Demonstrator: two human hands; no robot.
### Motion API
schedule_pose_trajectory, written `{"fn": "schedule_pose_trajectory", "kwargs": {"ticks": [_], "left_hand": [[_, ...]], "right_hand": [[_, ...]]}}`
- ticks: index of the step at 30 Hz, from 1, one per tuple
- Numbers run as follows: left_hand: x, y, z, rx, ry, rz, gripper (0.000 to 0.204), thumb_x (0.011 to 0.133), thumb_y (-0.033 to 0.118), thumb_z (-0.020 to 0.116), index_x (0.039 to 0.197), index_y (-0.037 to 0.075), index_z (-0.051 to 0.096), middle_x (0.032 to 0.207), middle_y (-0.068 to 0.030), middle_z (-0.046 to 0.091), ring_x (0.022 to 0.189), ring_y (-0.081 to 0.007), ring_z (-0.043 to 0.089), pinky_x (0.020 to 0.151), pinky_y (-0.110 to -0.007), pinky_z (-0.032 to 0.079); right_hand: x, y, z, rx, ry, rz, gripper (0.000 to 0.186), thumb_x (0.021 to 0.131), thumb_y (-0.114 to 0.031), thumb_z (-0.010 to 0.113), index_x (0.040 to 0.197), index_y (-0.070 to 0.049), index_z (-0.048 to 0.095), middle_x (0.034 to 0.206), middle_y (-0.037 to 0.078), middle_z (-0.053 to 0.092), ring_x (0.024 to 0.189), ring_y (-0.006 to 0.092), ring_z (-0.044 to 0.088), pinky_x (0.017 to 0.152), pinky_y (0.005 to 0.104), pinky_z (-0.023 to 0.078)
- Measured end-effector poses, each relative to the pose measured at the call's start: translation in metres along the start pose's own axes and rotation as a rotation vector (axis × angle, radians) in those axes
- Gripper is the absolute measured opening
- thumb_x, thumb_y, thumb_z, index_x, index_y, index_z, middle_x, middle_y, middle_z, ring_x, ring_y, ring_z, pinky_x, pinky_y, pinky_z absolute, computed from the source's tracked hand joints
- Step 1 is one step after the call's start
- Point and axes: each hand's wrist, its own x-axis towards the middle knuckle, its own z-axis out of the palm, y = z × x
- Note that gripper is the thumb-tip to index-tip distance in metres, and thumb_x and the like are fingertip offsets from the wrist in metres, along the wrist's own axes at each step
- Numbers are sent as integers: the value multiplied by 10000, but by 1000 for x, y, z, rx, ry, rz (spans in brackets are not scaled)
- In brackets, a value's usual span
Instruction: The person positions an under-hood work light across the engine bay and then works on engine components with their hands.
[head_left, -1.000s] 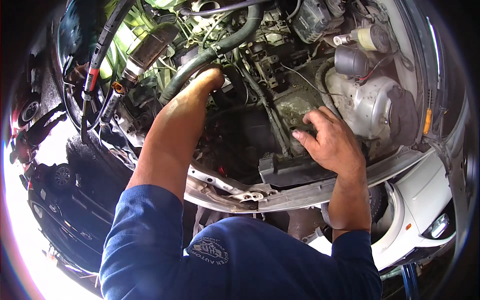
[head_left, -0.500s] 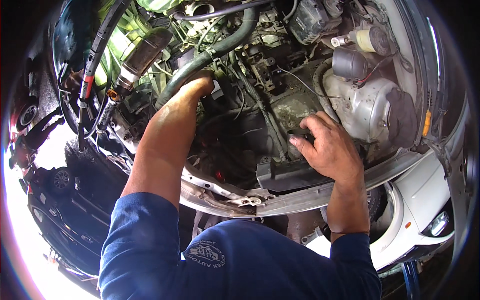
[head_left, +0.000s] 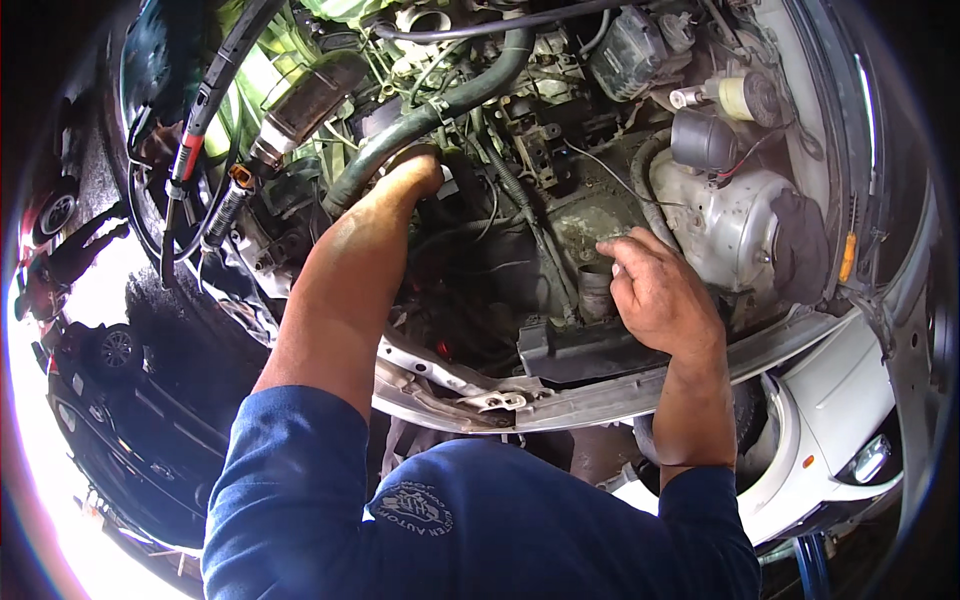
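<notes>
Far left, beyond the left grip, a black bar with a red band [head_left: 187,155] slanted down, and next in toward that grip lay a dark pipe with a pale end [head_left: 315,90]; both had slipped slightly rightward with the whole view since half a second before, so that was the camera's doing.

On to the left grip [head_left: 428,172]: it had held its place, tucked in under the thick black hose [head_left: 440,115], fingers hidden, so whether it was open or closed on something could not be told. The hose arched right over it, and a pale block [head_left: 448,182] sat just beside its wrist.

Moving right, below and between the grips, the black cover [head_left: 575,352] had kept its spot. And here was the change! The right grip [head_left: 665,300] had straightened its forefinger and brought its thumb up close to it; it was loosely open. With the thumb off it, more of the short grey tube [head_left: 597,295] showed, just left of that grip. Right of the grip stood the silvery dome [head_left: 735,225], unmoved, then the orange handle [head_left: 848,258].
</notes>
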Motion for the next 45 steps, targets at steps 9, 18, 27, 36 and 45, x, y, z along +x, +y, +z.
{"fn": "schedule_pose_trajectory", "kwargs": {"ticks": [9, 18, 27, 36, 45], "left_hand": [[5, -5, -3, -22, -73, -62, 312, 762, 83, 581, 1051, 34, 688, 1112, -208, 653, 1043, -353, 633, 874, -441, 505], [20, -6, -6, 135, -208, 140, 389, 861, 288, 448, 1027, 41, 699, 1096, -214, 654, 1040, -353, 624, 890, -436, 490], [41, 28, -9, 185, -225, 223, 347, 875, 233, 472, 1079, 52, 688, 1130, -193, 649, 1062, -351, 619, 928, -457, 479], [39, 18, 13, -194, 2, 87, 429, 834, 322, 494, 1130, 51, 649, 1106, -228, 646, 1089, -368, 604, 946, -466, 464], [29, 65, -3, -68, 23, -123, 382, 807, 252, 557, 1111, 49, 670, 1178, -171, 642, 1105, -309, 618, 913, -430, 485]], "right_hand": [[6, 1, 1, 2, -30, -29, 238, 817, -39, 512, 1012, 26, 631, 960, 197, 629, 879, 391, 612, 775, 442, 500], [9, -5, 2, 11, -34, -59, 238, 807, -34, 517, 1010, 28, 626, 944, 199, 631, 869, 395, 612, 772, 447, 498], [5, -1, -2, 13, -33, -26, 235, 803, -29, 519, 1008, 29, 617, 948, 206, 621, 870, 399, 606, 772, 454, 493], [4, -2, -2, 33, -8, -47, 234, 798, -24, 521, 1007, 34, 610, 934, 211, 611, 865, 403, 600, 769, 455, 490], [1, 6, -1, 12, -20, -18, 231, 799, -21, 522, 1004, 39, 611, 933, 216, 612, 863, 402, 603, 769, 456, 493]]}}
